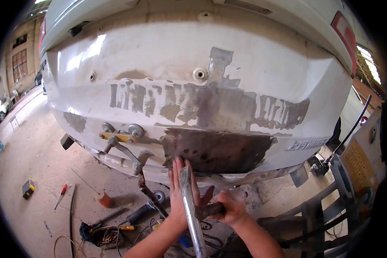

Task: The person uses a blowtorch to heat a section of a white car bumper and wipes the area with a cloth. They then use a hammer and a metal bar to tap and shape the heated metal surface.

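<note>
The white rear panel of a car (146,51) fills the view, with grey sanded patches and a dark bare-metal area (228,150) low in its middle. My left hand (176,189) is open, fingers stretched out, its tips at the lower edge of the dark area. In my right hand (232,206) is the handle of a hammer (188,202), closed in my fingers. Its long shiny metal head stands in front of my left hand and hides part of it. To the left, a yellow bar (118,137) with two round metal discs sits against the panel, joined to a metal rod.
An angle grinder (144,210), tangled cables and tools lie on the floor below. Farther left are a red screwdriver (62,194), an orange-handled tool (103,199) and a yellow-black box (28,189). A dark metal frame (320,200) stands at right.
</note>
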`<act>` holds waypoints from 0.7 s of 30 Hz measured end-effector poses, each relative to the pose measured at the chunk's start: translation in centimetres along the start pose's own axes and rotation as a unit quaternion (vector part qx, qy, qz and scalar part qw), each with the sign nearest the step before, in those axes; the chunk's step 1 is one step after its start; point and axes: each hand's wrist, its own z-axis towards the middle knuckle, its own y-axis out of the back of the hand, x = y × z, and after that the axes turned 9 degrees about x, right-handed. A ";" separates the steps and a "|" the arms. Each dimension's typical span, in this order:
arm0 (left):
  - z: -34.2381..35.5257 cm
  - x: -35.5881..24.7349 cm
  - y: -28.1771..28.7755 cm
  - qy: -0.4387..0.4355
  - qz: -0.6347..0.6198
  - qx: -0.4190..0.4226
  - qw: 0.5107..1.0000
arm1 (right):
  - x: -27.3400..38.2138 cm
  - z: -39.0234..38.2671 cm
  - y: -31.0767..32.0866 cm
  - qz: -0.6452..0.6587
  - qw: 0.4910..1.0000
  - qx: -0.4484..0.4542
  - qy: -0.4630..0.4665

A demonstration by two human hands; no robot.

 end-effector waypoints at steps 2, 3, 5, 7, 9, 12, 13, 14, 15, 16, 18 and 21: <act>2.6 0.1 1.9 -0.025 0.024 -0.054 0.998 | 0.3 0.0 0.0 0.008 1.000 -0.002 0.010; 3.1 0.1 1.8 -0.028 0.030 -0.062 0.997 | 0.4 -0.1 -0.2 0.007 1.000 -0.002 0.012; 3.6 0.2 1.4 -0.033 0.044 -0.080 0.995 | 0.5 -0.1 -0.5 0.007 1.000 -0.002 0.016; 3.3 0.4 0.8 -0.027 0.061 -0.071 0.995 | 0.8 0.2 -0.6 -0.003 1.000 0.015 0.007; 2.4 0.8 -0.2 -0.019 0.066 -0.057 0.996 | 0.8 0.3 -0.9 -0.005 1.000 0.021 0.004; 0.7 1.5 -2.0 -0.012 0.062 -0.036 0.997 | 0.7 0.5 -1.5 0.005 1.000 0.010 0.014; 0.3 1.6 -2.2 -0.013 0.067 -0.033 0.997 | 0.8 0.7 -1.5 0.011 1.000 0.005 0.021; -0.1 1.6 -2.4 -0.015 0.072 -0.030 0.997 | 0.8 0.7 -1.5 0.017 0.999 0.002 0.027; -0.6 1.7 -2.8 -0.021 0.069 -0.024 0.997 | 0.7 0.7 -1.6 0.011 1.000 0.007 0.020; -1.1 1.9 -3.1 -0.026 0.067 -0.018 0.997 | 0.4 0.6 -1.6 0.006 1.000 0.013 0.013; -1.5 1.6 -3.2 -0.017 0.101 0.020 0.994 | -0.2 0.3 -1.9 0.000 1.000 0.027 -0.006; -1.7 1.8 -3.4 -0.022 0.086 0.007 0.996 | -0.5 0.1 -2.3 0.015 0.999 0.032 -0.007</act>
